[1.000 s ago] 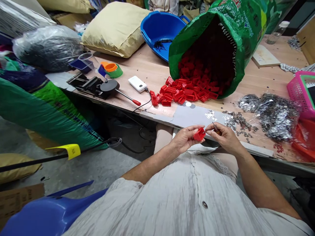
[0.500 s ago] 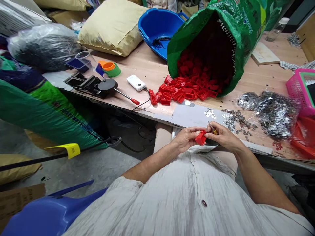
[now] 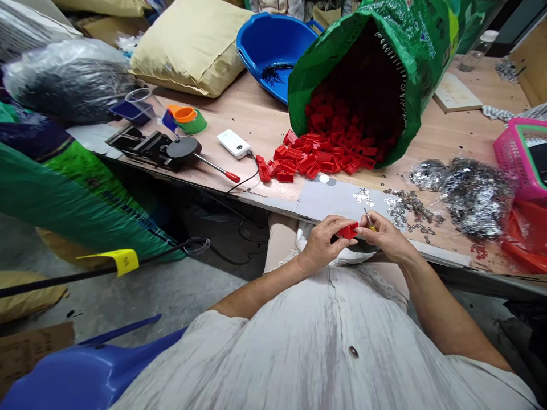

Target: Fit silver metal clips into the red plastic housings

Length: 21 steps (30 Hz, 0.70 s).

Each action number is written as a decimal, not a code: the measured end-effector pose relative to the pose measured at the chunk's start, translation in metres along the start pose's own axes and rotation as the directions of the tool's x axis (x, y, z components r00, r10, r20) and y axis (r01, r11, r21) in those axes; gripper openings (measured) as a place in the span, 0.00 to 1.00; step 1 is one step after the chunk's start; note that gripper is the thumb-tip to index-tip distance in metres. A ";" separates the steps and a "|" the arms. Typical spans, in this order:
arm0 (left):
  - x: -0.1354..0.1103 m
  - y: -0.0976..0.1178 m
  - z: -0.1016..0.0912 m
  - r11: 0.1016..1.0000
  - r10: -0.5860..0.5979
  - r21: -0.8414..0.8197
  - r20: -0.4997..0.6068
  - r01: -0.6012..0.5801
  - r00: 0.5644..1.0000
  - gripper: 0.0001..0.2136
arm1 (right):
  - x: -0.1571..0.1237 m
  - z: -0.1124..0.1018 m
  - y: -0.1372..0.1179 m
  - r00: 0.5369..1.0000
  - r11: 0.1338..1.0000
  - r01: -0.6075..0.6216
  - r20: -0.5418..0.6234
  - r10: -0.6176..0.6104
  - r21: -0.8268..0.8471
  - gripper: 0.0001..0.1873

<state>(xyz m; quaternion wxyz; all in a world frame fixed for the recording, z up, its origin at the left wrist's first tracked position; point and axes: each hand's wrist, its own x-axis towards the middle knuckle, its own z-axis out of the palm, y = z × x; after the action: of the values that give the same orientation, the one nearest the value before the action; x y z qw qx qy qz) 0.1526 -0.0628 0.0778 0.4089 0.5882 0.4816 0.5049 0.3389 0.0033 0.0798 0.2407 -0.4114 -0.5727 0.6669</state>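
Observation:
Between the fingertips of my left hand (image 3: 325, 242) is a small red plastic housing (image 3: 348, 230), held over my lap at the table's front edge. My right hand (image 3: 385, 236) is closed around a small tool with a yellow handle (image 3: 372, 228), perhaps a screwdriver; its thin metal shaft points up and away. The right fingertips are at the right end of the red housing. Just beyond the hands, small silvery metal pieces (image 3: 363, 197) lie on a grey sheet (image 3: 318, 200). More red housings (image 3: 329, 162) spill from an open green sack (image 3: 299, 114).
Loose metal parts (image 3: 412, 208) and plastic bags of them (image 3: 478, 196) lie to the right, near a pink basket (image 3: 508, 151). A white power bank (image 3: 233, 143), a black lever device (image 3: 149, 149) and a blue basin (image 3: 252, 42) stand left of the sack.
My left hand has turned the red housing, so it now lies more level, and the fingers have shifted around it. The tool in my right hand points more upright.

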 end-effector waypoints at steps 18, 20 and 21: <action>-0.005 -0.018 -0.001 0.870 0.351 0.360 0.031 -0.338 0.936 0.11 | 0.003 0.006 0.022 0.997 0.999 -0.022 0.072 0.018 0.048 0.22; -0.006 -0.019 -0.002 0.886 0.329 0.334 0.036 -0.322 0.944 0.10 | 0.000 0.006 0.020 0.992 0.995 -0.046 0.119 0.036 0.085 0.22; -0.007 -0.020 -0.002 0.892 0.324 0.321 0.035 -0.317 0.946 0.10 | -0.001 0.006 0.020 0.990 0.993 -0.053 0.135 0.039 0.102 0.22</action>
<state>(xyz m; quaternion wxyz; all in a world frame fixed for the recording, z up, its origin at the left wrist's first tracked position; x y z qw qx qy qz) 0.1470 -0.0653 0.0576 0.2137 0.7133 0.4581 0.4855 0.3374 -0.0055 0.0612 0.2078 -0.3658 -0.5418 0.7276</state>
